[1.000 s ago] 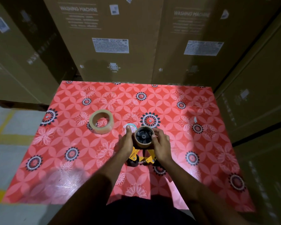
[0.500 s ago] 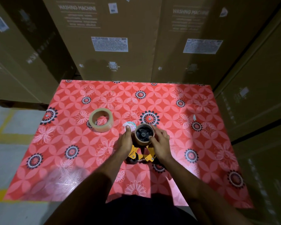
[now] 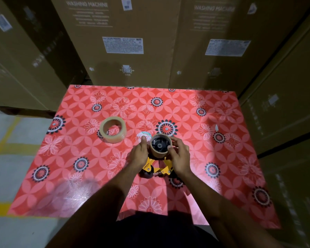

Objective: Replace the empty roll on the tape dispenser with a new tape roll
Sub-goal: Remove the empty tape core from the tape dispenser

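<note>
A yellow and black tape dispenser lies on the red flowered table just in front of me. The empty brown cardboard roll sits around its black hub, open side up. My left hand grips the dispenser's left side, thumb up beside the roll. My right hand has its fingers curled around the right rim of the empty roll. A new roll of clear tape lies flat on the table to the upper left of my hands.
Tall brown cardboard boxes marked "washing machine" stand close behind and to the right of the table. A small round white sticker lies by my left thumb. Grey floor with yellow lines shows on the left.
Both hands stay on the dispenser and empty roll. My right fingers have shifted slightly along the roll's rim. The new roll has not moved.
</note>
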Motion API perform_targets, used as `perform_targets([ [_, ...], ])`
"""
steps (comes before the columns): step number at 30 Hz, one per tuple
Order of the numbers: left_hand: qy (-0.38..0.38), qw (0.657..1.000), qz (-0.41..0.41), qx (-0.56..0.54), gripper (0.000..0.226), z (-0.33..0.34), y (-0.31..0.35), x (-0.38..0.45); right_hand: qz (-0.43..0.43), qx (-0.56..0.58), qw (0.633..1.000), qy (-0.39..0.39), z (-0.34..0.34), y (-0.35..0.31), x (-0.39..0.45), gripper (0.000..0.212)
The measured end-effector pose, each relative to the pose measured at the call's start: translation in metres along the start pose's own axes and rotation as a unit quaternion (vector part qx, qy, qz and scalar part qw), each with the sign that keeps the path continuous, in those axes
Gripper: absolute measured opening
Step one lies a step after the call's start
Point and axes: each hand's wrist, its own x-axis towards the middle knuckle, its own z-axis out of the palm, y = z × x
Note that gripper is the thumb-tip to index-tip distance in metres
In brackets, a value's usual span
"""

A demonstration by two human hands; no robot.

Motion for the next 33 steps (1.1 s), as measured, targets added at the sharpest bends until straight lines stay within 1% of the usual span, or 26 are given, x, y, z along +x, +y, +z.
perform_targets([
  [1, 0.004, 1.0, -0.006, -0.005, 0.11, 0.001, -0.001, 0.001, -0.009, -0.003, 1.0, 0.018, 0.0, -0.003, -0.003, 0.026],
  [2, 0.009, 1.0, -0.013, -0.015, 0.123, 0.003, -0.004, 0.006, -0.014, -0.005, 0.999, 0.029, -0.001, -0.008, -0.006, 0.027],
  [3, 0.013, 1.0, -0.019, -0.017, 0.134, 0.004, -0.006, 0.009, -0.019, -0.011, 0.999, 0.035, -0.001, -0.009, -0.006, 0.031],
  [4, 0.012, 1.0, -0.019, -0.018, 0.14, 0.004, -0.007, 0.011, -0.015, -0.015, 0.999, 0.025, -0.001, -0.012, -0.007, 0.036],
  [6, 0.004, 1.0, -0.006, -0.017, 0.132, 0.005, -0.009, 0.013, -0.012, -0.041, 0.999, -0.006, -0.001, -0.014, -0.006, 0.05],
  [7, 0.001, 1.0, 0.001, -0.014, 0.127, 0.006, -0.01, 0.013, -0.025, -0.066, 0.997, -0.015, 0.0, -0.011, -0.004, 0.06],
  [8, 0.001, 1.0, 0.009, -0.006, 0.126, 0.005, -0.01, 0.014, -0.03, -0.079, 0.996, -0.019, 0.0, -0.01, -0.002, 0.067],
  [9, 0.002, 1.0, 0.012, -0.004, 0.128, 0.005, -0.011, 0.015, -0.033, -0.073, 0.997, -0.016, 0.001, -0.007, 0.0, 0.07],
  [11, 0.006, 1.0, 0.01, 0.002, 0.129, 0.007, -0.014, 0.021, -0.022, -0.015, 1.0, 0.008, 0.002, -0.007, 0.0, 0.061],
  [13, 0.02, 1.0, -0.002, 0.005, 0.124, 0.005, -0.009, 0.016, -0.003, 0.028, 0.999, 0.03, 0.003, -0.001, 0.002, 0.044],
  [16, 0.035, 0.999, -0.006, 0.008, 0.11, 0.004, -0.004, 0.011, 0.011, 0.031, 0.999, 0.005, 0.001, 0.001, 0.003, 0.023],
  [17, 0.034, 0.999, -0.005, 0.009, 0.105, 0.004, -0.004, 0.01, 0.013, 0.038, 0.999, -0.004, 0.0, -0.002, 0.002, 0.021],
  [19, 0.023, 1.0, -0.002, 0.019, 0.098, 0.004, -0.003, 0.01, 0.012, 0.047, 0.999, -0.004, -0.003, -0.005, 0.003, 0.026],
  [21, 0.009, 0.999, 0.005, 0.031, 0.085, 0.002, -0.001, 0.008, 0.008, 0.059, 0.998, -0.003, -0.004, -0.004, 0.004, 0.033],
  [23, 0.009, 1.0, 0.007, 0.027, 0.08, 0.001, 0.001, 0.006, 0.004, 0.067, 0.998, 0.006, -0.004, -0.001, 0.004, 0.033],
  [25, 0.008, 0.999, 0.006, 0.032, 0.083, 0.002, 0.0, 0.007, -0.004, 0.061, 0.998, 0.022, -0.005, 0.002, 0.003, 0.027],
  [27, 0.014, 0.999, -0.006, 0.029, 0.096, 0.002, 0.001, 0.006, -0.007, 0.051, 0.998, 0.043, -0.006, -0.001, -0.002, 0.025],
  [28, 0.017, 0.999, -0.01, 0.025, 0.105, 0.002, 0.001, 0.006, -0.012, 0.043, 0.998, 0.039, -0.006, -0.003, -0.004, 0.029],
  [30, 0.025, 0.999, -0.014, 0.021, 0.114, 0.002, 0.001, 0.007, -0.032, -0.002, 0.999, 0.003, -0.005, -0.005, -0.005, 0.049],
  [32, 0.032, 0.999, -0.017, 0.015, 0.105, 0.003, 0.001, 0.008, -0.056, -0.072, 0.996, -0.018, -0.001, -0.006, -0.002, 0.068],
  [33, 0.038, 0.999, -0.017, 0.016, 0.1, 0.003, 0.0, 0.009, -0.057, -0.082, 0.995, -0.02, 0.0, -0.007, -0.001, 0.071],
])
